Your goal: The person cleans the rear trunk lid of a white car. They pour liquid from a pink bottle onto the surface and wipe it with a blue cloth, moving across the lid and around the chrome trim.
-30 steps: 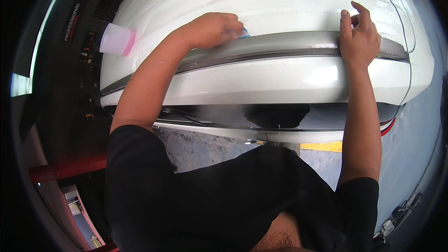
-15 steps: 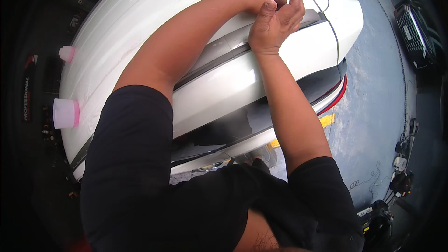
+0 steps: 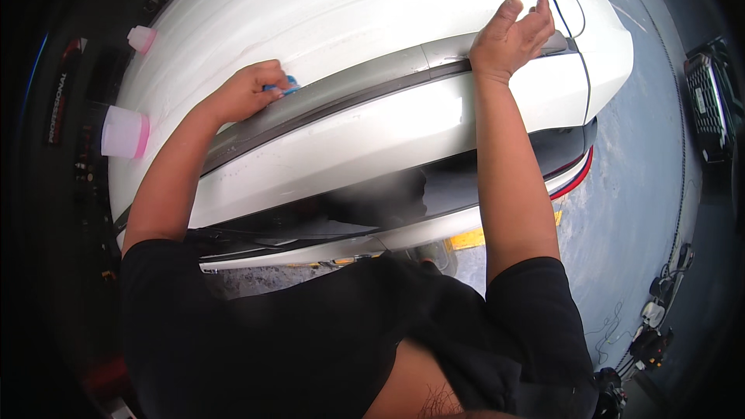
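Note:
A white car roof (image 3: 326,15) lies before me, with a long grey roof rail (image 3: 372,70) along its near side. My left hand (image 3: 252,91) is closed on a small blue piece (image 3: 291,87), pressed to the roof just beyond the rail. The fingers hide most of the piece, so its exact kind is unclear. Farther right, my right hand (image 3: 512,40) leans with its heel at the rail. Its fingers and thumb are raised and apart, holding nothing.
Two white-and-pink tubs, a larger one (image 3: 124,132) and a smaller one (image 3: 141,39), stand on the roof's left part. Dark side windows (image 3: 372,206) lie below the rail. Another vehicle (image 3: 708,105) and cables (image 3: 613,334) are on the right.
My left hand has swept left and nearer along the rail, away from my right hand, and the blue piece has come into sight. My right hand stays at the rail; the view has shifted.

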Motion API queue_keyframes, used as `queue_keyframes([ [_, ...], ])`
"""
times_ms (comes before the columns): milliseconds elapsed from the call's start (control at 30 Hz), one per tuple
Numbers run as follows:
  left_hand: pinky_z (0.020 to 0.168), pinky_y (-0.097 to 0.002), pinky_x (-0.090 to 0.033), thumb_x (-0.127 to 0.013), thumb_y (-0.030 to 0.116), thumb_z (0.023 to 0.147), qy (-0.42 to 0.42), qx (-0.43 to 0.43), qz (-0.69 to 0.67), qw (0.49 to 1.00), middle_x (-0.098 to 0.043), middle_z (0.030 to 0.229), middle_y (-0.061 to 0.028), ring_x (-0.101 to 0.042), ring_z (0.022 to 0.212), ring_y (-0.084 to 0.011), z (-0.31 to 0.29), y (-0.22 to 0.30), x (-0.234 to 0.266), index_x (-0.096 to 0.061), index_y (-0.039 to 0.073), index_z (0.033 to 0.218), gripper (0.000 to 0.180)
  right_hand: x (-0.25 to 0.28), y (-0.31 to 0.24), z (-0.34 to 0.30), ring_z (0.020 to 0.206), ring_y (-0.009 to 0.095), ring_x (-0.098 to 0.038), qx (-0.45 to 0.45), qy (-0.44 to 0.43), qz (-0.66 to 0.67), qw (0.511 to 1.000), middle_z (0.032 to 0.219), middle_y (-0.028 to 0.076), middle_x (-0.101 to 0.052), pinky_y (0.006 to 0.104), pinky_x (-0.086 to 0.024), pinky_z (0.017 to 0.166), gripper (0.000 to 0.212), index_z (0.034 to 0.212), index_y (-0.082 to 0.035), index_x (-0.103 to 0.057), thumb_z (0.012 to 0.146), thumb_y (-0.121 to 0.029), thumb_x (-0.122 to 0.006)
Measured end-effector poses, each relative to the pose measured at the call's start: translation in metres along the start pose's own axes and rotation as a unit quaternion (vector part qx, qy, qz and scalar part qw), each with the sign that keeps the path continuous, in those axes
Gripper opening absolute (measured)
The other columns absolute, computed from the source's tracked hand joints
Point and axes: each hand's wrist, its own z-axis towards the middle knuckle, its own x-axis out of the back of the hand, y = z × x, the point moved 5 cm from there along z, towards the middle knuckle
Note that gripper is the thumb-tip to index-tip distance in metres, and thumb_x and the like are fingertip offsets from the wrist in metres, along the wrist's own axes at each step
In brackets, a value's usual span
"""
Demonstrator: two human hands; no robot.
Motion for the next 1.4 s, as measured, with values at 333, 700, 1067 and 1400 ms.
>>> queue_keyframes([
  [333,0.083,-0.0377,-0.05,-0.07,0.008,0.094,0.025,-0.032,-0.001,0.999,-0.061,0.099,-0.009,-0.062,0.093,-0.0276,0.009,0.001,-0.005,-0.074,0.005,0.107,0.014,-0.003,-0.009,-0.002,0.145,0.035,-0.04,0.001,-0.008,-0.038,0.999,0.151,0.016,-0.041,0.0574,-0.024,0.122,0.077,0.157,-0.007,-0.041,0.108,-0.066,-0.041],
  [700,0.094,-0.0421,-0.052,-0.069,0.019,0.1,0.085,-0.172,0.057,0.98,-0.068,0.105,-0.0062,-0.067,0.102,-0.0278,0.127,0.09,-0.019,-0.074,0.012,0.109,0.012,-0.005,-0.005,0.003,0.144,0.034,-0.04,-0.002,-0.037,-0.091,0.995,0.152,0.016,-0.041,0.056,-0.025,0.122,0.066,0.156,-0.006,-0.045,0.108,-0.051,-0.051],
  [1067,0.108,-0.0415,-0.039,-0.074,0.022,0.098,0.06,-0.165,0.062,0.983,-0.066,0.098,0.0003,-0.062,0.109,-0.022,0.107,0.071,-0.015,-0.077,0.017,0.106,0.01,-0.006,-0.015,-0.003,0.143,0.034,-0.042,0.021,-0.047,-0.112,0.992,0.149,0.015,-0.044,0.0564,-0.027,0.12,0.064,0.155,-0.009,-0.046,0.108,-0.052,-0.051],
  [1400,0.107,-0.0426,-0.042,-0.07,0.024,0.101,0.093,-0.201,0.093,0.971,-0.064,0.103,-0.0022,-0.06,0.112,-0.0229,0.131,0.083,-0.021,-0.075,0.016,0.111,0.014,-0.007,-0.011,0.0,0.143,0.035,-0.042,0.039,-0.066,-0.125,0.989,0.148,0.015,-0.045,0.0574,-0.026,0.12,0.063,0.154,-0.008,-0.047,0.107,-0.05,-0.051],
])
